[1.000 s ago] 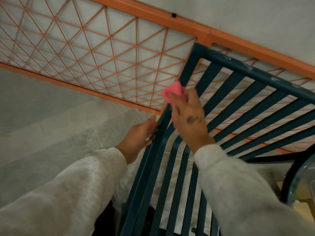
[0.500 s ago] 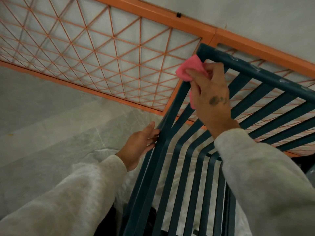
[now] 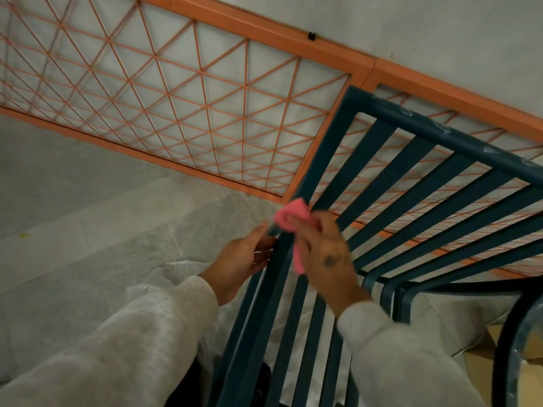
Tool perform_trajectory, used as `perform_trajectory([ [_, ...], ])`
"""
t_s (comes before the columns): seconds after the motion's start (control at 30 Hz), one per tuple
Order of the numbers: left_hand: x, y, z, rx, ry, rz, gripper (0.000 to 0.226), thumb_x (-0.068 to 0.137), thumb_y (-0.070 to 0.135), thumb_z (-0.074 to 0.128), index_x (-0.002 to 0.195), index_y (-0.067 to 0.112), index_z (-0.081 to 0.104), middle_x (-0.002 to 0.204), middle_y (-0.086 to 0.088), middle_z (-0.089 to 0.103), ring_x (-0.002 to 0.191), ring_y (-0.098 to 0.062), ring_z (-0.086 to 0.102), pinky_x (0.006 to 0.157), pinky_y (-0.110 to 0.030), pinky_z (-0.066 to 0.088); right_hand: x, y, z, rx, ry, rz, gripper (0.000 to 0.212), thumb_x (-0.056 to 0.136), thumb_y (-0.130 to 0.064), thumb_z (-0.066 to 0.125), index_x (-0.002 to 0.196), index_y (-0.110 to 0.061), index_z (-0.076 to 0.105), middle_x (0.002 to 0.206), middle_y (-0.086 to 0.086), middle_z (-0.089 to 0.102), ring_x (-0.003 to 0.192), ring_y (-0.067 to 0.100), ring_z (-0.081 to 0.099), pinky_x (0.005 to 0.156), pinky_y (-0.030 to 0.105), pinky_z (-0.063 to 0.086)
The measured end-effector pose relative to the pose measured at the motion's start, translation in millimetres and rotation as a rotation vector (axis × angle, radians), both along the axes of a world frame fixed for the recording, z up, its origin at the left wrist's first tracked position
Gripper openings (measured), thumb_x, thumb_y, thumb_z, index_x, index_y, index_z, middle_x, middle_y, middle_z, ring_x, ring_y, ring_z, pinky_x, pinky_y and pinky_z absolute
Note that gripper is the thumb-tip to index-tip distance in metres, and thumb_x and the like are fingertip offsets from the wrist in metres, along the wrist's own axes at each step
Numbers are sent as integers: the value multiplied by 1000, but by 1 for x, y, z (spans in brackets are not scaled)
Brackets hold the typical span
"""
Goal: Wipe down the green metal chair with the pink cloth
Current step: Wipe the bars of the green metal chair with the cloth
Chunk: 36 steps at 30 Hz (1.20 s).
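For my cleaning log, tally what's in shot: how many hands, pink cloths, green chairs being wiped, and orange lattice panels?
Hands: 2 (left hand, right hand)
pink cloth: 1
green chair: 1
orange lattice panels: 2
Total: 6

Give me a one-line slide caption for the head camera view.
Right hand presses a pink cloth to the green metal chair while the left hand holds its side rail.

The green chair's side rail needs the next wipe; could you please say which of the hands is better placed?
Right: the right hand grips the pink cloth on the side rail, while the left hand only holds that rail beside it.
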<state>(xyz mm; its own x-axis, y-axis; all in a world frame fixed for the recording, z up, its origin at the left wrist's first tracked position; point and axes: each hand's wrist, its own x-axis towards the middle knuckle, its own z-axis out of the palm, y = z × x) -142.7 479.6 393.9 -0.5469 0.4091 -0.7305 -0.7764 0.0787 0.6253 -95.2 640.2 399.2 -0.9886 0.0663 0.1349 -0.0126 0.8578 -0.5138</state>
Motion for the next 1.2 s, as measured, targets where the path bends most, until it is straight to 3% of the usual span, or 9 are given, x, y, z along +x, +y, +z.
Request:
perform_trajectory([
  [0.13,-1,-3,0,11,-10,-50,63,95,57,39,135,11,52,139,-2,56,127,-19,53,110,-35,38,-68,31,55,81,213,-142,39,98,-32,45,129,-14,61,117,-7,51,96,-3,46,82,-4,34],
  [0.2,0,-3,1,12,-12,-54,63,94,57,39,135,11,52,140,-3,55,126,-18,53,109,-34,38,-89,39,77,18,261,-201,34,99,-31,50,126,-13,62,109,-20,46,92,-10,46,80,0,38],
  [0.3,-1,-1,3,15,-5,-59,61,95,56,39,135,11,52,139,-2,56,119,-15,56,102,-29,41,-96,45,87,165,380,-192,30,98,-21,55,126,-16,64,115,8,54,100,18,56,83,25,49],
  [0.37,-2,-2,4,15,-1,-65,62,94,56,40,135,11,52,140,-2,56,121,-16,56,103,-30,41,-95,42,82,139,380,-210,32,99,-25,53,128,-19,63,117,10,52,99,17,53,81,22,46],
  [0.5,-2,-4,0,13,-20,-41,62,94,55,42,136,10,52,139,-1,56,127,-18,54,107,-32,40,-71,12,50,10,198,-211,40,100,-45,43,131,-25,58,114,-21,45,100,-17,45,82,1,39],
  [0.67,-1,-3,-3,6,29,-17,53,94,56,43,122,17,65,121,2,69,115,-13,62,105,-33,44,11,-34,-11,81,-64,-63,47,93,-14,60,137,-27,50,131,8,51,110,23,58,90,32,57],
  [0.93,6,-13,-12,-48,-72,-32,57,89,61,47,115,14,69,112,-6,73,108,-22,66,101,-39,48,-4,-43,31,-45,-408,-105,29,96,-31,56,125,-30,60,117,-7,36,99,6,43,97,18,44],
  [1.07,2,-11,-10,-48,-98,-42,65,87,63,46,121,10,63,117,-6,69,108,-22,66,99,-36,49,-57,-9,100,-50,27,-237,34,95,-22,58,128,-27,60,124,0,39,102,5,41,80,-2,31],
  [1.2,3,-9,-7,-40,-90,-43,61,89,61,45,118,11,64,113,-4,71,106,-21,67,98,-35,49,-103,27,135,92,413,-289,33,95,-15,57,128,-19,59,118,4,41,104,11,47,85,7,43],
])
